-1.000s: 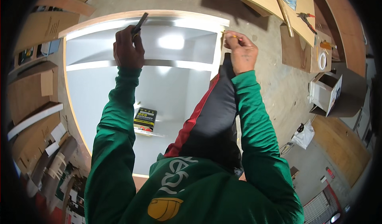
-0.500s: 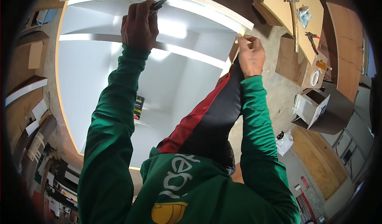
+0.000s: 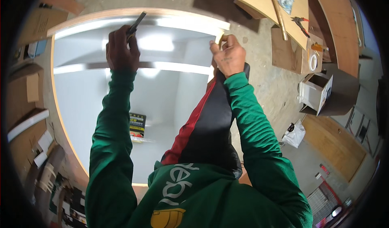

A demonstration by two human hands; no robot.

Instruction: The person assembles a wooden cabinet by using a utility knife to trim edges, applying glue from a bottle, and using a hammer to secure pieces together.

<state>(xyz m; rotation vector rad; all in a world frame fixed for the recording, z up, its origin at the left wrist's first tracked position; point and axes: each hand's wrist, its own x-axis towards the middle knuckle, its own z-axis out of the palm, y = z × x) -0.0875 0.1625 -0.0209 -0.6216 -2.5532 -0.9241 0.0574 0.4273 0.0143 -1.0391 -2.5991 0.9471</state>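
Two hands out, left hand (image 3: 122, 50) gripping a dark flat tool (image 3: 137, 24), right hand (image 3: 229, 56) at the cabinet (image 3: 158, 93) edge, hold unclear; crosspiece (image 3: 174, 68) between them fitted, edge seemingly unfinished

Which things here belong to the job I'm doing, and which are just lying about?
Seemingly in use:
dark flat tool, in the left hand
open cabinet, right hand at its corner
perhaps the black package inside

Apparently lying about:
hammer
pliers
white bag

Two hands (image 3: 122, 49) (one left, one right), one hammer (image 3: 279, 14), one pair of pliers (image 3: 299, 21)
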